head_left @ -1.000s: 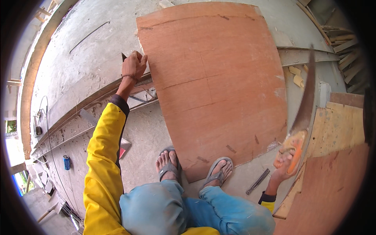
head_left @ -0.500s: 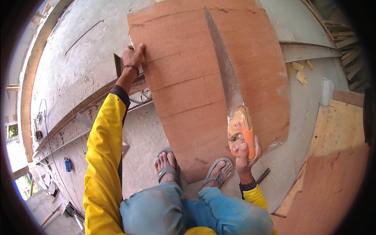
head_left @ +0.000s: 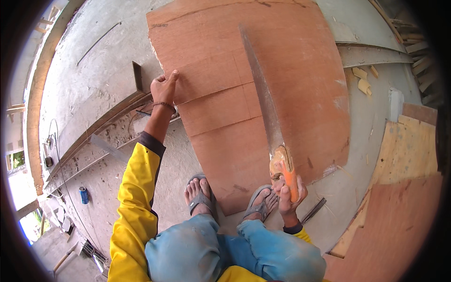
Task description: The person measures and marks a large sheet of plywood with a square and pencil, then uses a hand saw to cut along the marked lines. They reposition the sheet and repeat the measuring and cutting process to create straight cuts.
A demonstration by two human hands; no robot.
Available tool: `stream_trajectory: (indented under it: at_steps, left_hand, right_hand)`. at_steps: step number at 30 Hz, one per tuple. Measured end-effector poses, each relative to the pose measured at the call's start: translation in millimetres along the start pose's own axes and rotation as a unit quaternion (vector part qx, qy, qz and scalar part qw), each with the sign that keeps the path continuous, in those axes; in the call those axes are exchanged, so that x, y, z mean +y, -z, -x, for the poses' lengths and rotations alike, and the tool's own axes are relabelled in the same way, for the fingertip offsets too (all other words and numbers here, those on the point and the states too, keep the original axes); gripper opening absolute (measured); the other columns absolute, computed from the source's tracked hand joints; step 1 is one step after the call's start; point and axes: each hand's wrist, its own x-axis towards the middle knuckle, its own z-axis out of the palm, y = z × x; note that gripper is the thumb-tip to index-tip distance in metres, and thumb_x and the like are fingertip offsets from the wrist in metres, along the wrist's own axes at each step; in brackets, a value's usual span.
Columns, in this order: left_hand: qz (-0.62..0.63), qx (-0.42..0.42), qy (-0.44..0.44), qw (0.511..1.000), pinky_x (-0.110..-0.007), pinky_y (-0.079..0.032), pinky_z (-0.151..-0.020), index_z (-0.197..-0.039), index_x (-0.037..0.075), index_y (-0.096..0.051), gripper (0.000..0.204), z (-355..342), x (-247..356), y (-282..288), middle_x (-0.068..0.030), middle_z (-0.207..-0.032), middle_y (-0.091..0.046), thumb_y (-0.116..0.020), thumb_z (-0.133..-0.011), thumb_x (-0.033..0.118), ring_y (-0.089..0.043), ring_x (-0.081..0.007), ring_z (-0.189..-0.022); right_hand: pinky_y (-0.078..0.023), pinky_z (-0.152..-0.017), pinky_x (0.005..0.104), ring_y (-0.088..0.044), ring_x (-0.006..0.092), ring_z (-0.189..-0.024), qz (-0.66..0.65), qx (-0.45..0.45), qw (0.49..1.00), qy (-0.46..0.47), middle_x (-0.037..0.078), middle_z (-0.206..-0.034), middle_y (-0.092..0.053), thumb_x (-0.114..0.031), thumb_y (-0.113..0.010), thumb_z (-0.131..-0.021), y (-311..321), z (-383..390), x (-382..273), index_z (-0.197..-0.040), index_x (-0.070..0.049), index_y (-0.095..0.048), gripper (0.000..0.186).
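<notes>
- Plywood sheet [head_left: 263, 84] lies on the concrete floor [head_left: 94, 61], both feet on its near edge.
- Left hand [head_left: 163, 88] presses flat on its left edge.
- Right hand [head_left: 287, 190] grips the handsaw [head_left: 265, 108] (blade along the sheet); best kept aligned with the pencil line.

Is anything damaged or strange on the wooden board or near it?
Yes. The plywood sheet has a ragged, chipped left edge near the left hand, and both sandalled feet stand on its near end. Wood offcuts lie scattered on the concrete floor.

I am looking at a rough building site: bare concrete floor [head_left: 94, 70], plywood sheets [head_left: 263, 84] lying about, timber offcuts [head_left: 364, 80], metal angle bars [head_left: 105, 145] and dust everywhere.
</notes>
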Motion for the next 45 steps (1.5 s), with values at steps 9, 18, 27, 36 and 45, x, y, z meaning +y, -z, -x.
stream_trajectory:
  at_steps: [9,18,27,36,45]
  left_hand:
    - [-0.325,0.151,-0.166,0.918,-0.043,-0.048,-0.093,-0.115,-0.006,-0.056,0.07,27.7,17.6,-13.1,-0.0215,-0.111,-0.061,-0.087,-0.073,0.041,-0.06,-0.0288,-0.105]
    - [-0.502,-0.059,-0.412,0.758,-0.05,-0.036,-0.106,-0.129,0.001,-0.057,0.075,35.6,33.5,-51.5,-0.0183,-0.126,-0.056,-0.073,-0.081,0.057,-0.051,-0.035,-0.121]
    - [-0.53,-0.103,-0.396,0.743,-0.044,-0.047,-0.089,-0.103,0.006,-0.062,0.063,5.8,69.2,-70.1,-0.0133,-0.096,-0.067,-0.072,-0.08,0.064,-0.064,-0.0314,-0.099]
    - [-0.371,-0.232,-0.317,0.841,-0.041,-0.052,-0.069,-0.086,0.001,-0.062,0.059,-17.7,71.2,-94.2,-0.0157,-0.081,-0.066,-0.066,-0.088,0.06,-0.065,-0.0294,-0.075]
    - [-0.437,-0.217,-0.258,0.834,-0.041,-0.049,-0.067,-0.089,0.0,-0.064,0.053,-15.0,74.1,-109.7,-0.0147,-0.08,-0.065,-0.064,-0.093,0.053,-0.063,-0.0254,-0.076]
  right_hand:
    - [-0.05,-0.059,0.0291,-0.06,0.0139,-0.06,-0.111,0.009,0.991,-0.072,0.005,-0.068,-0.061,-0.03,-0.065,-0.089,-10.3,-8.0,25.3,-0.092,0.001,-0.059,0.031]
    - [-0.047,-0.057,0.028,-0.058,0.0115,-0.061,-0.13,-0.021,0.988,-0.084,0.005,-0.074,-0.057,-0.027,-0.065,-0.091,-9.6,-5.4,32.1,-0.096,0.001,-0.058,0.029]
    - [-0.048,-0.069,0.0289,-0.057,0.013,-0.074,-0.113,-0.006,0.992,-0.059,0.008,-0.088,-0.06,-0.023,-0.065,-0.089,-6.8,-3.4,35.4,-0.105,0.002,-0.058,0.03]
    - [-0.05,-0.098,0.0357,-0.065,0.0294,-0.112,-0.012,-0.039,0.998,0.047,0.024,-0.131,-0.062,-0.024,-0.061,-0.088,1.1,-17.7,24.9,-0.14,0.011,-0.049,0.064]
    - [-0.054,-0.094,0.0376,-0.068,0.0311,-0.109,-0.019,-0.048,0.995,0.084,0.024,-0.127,-0.065,-0.025,-0.062,-0.086,-14.2,-42.6,27.9,-0.137,0.012,-0.052,0.064]
